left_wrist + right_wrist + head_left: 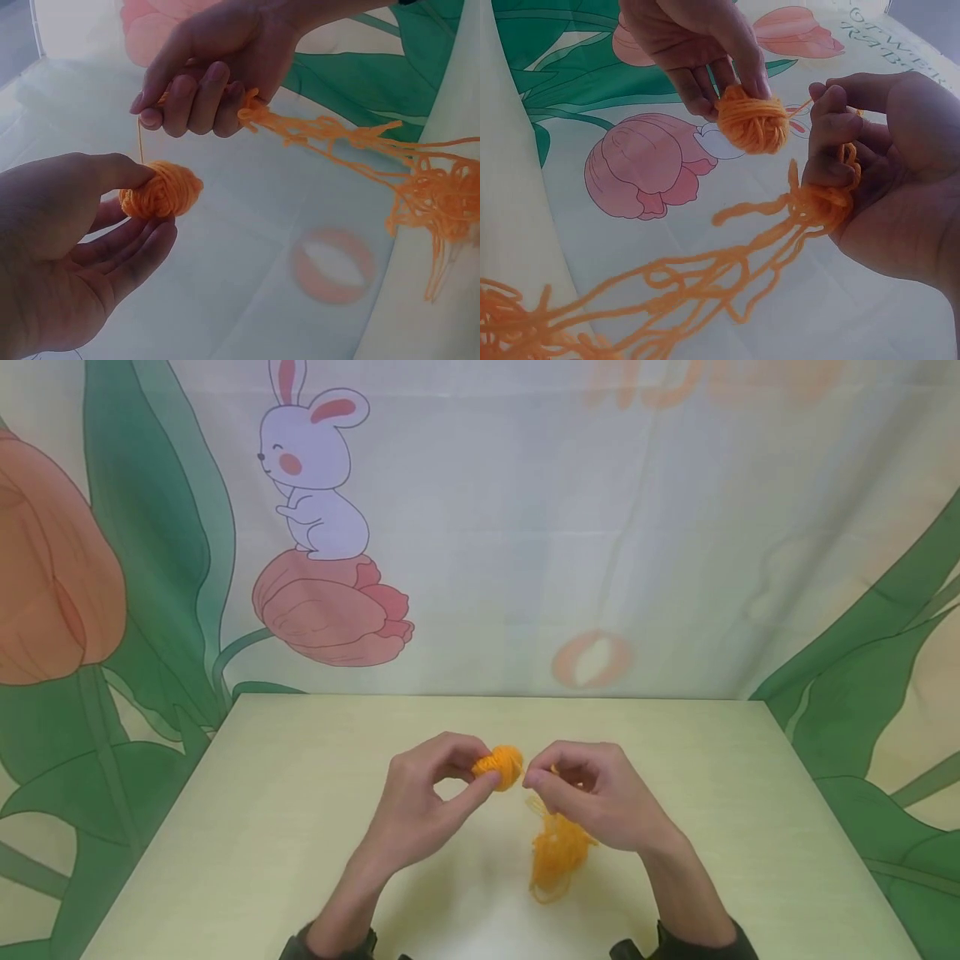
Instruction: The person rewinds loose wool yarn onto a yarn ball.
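My left hand (427,802) grips a small wound ball of orange yarn (507,767) between thumb and fingers, above the table. Just to its right, my right hand (600,789) pinches the strand between thumb and forefinger. A short taut length of yarn (140,142) joins the pinch to the ball, seen in the left wrist view. More yarn is bunched under the curled fingers of the right hand (900,165). From there loose strands (697,277) trail down to a tangled yarn heap (558,852) below the right hand.
The pale table (262,827) spreads out around both hands. Behind it hangs a printed cloth (487,527) with a rabbit and tulips, meeting the table's far edge. Dark sleeves (705,943) show at the bottom of the head view.
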The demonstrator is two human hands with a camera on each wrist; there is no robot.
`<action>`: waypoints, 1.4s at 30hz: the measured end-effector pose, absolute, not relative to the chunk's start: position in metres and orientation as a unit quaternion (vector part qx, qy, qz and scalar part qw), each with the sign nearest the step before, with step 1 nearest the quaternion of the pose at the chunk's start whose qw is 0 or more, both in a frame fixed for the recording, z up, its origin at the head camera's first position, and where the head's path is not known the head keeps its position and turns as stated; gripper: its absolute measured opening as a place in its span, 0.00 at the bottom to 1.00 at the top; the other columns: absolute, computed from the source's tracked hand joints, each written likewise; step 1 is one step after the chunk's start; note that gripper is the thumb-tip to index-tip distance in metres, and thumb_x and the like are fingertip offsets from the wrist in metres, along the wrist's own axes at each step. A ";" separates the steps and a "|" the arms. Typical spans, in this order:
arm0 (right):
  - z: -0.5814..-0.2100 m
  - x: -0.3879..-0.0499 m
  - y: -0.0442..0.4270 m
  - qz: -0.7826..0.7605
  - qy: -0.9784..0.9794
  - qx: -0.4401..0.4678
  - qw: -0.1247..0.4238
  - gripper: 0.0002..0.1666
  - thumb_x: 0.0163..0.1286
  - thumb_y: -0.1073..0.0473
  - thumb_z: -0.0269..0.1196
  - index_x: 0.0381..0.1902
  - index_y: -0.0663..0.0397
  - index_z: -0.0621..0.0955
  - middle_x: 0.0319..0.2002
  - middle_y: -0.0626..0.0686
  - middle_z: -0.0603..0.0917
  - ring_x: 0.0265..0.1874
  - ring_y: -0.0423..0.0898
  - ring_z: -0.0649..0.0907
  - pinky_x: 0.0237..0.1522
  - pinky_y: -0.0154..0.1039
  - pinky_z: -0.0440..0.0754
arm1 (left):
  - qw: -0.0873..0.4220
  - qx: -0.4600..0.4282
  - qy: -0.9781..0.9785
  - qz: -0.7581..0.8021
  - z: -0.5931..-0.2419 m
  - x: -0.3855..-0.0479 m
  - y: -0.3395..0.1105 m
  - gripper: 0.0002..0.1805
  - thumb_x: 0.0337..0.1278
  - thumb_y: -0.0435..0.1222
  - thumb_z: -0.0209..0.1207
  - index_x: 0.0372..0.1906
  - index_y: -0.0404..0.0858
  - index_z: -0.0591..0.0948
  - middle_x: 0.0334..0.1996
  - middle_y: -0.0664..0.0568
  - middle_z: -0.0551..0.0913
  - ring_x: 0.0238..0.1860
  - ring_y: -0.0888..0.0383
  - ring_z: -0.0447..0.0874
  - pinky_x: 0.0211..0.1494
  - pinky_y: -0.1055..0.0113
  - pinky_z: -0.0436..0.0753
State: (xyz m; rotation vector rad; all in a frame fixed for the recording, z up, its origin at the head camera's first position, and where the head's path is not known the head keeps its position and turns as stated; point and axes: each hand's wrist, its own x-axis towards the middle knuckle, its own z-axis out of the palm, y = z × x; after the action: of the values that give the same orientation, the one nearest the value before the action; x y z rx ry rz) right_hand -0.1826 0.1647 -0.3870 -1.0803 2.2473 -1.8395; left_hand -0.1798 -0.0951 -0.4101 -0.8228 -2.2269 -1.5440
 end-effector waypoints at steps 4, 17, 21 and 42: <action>-0.385 -0.179 0.162 -0.589 0.722 -0.363 0.020 0.12 0.82 0.71 0.64 0.43 0.51 0.89 0.23 0.52 0.76 0.18 0.41 0.72 0.19 0.33 0.72 | 0.174 -0.261 -0.773 -0.551 -0.410 -0.180 -0.095 0.11 0.69 0.30 0.77 0.50 0.40 0.88 0.44 0.52 0.94 0.40 0.59 0.95 0.51 0.65 0.98; -0.393 -0.184 0.153 -0.579 0.708 -0.403 0.041 0.13 0.82 0.73 0.64 0.43 0.51 0.89 0.23 0.53 0.78 0.19 0.41 0.74 0.22 0.33 0.76 | 0.188 -0.217 -0.720 -0.631 -0.410 -0.179 -0.095 0.11 0.69 0.26 0.75 0.52 0.36 0.88 0.47 0.46 0.92 0.43 0.59 0.95 0.54 0.67 0.97; -0.396 -0.186 0.150 -0.572 0.713 -0.402 0.049 0.13 0.82 0.71 0.64 0.43 0.50 0.90 0.24 0.53 0.80 0.19 0.43 0.76 0.22 0.32 0.75 | 0.178 -0.207 -0.706 -0.654 -0.408 -0.177 -0.094 0.12 0.69 0.24 0.73 0.53 0.33 0.87 0.47 0.42 0.91 0.43 0.59 0.95 0.55 0.68 0.97; -0.414 -0.201 0.140 -0.565 0.725 -0.378 0.114 0.13 0.86 0.65 0.62 0.39 0.55 0.91 0.36 0.60 0.92 0.23 0.49 0.85 0.33 0.33 0.87 | 0.112 -0.226 -0.652 -0.715 -0.399 -0.168 -0.099 0.12 0.73 0.22 0.67 0.56 0.29 0.83 0.48 0.54 0.87 0.43 0.58 0.91 0.51 0.69 0.96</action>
State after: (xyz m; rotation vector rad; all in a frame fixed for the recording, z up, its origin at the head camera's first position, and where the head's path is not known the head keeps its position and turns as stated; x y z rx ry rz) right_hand -0.2008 0.1402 -0.4140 -1.1070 2.1248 -1.6568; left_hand -0.1676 -0.0990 -0.3992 -0.6636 -1.9141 -2.0987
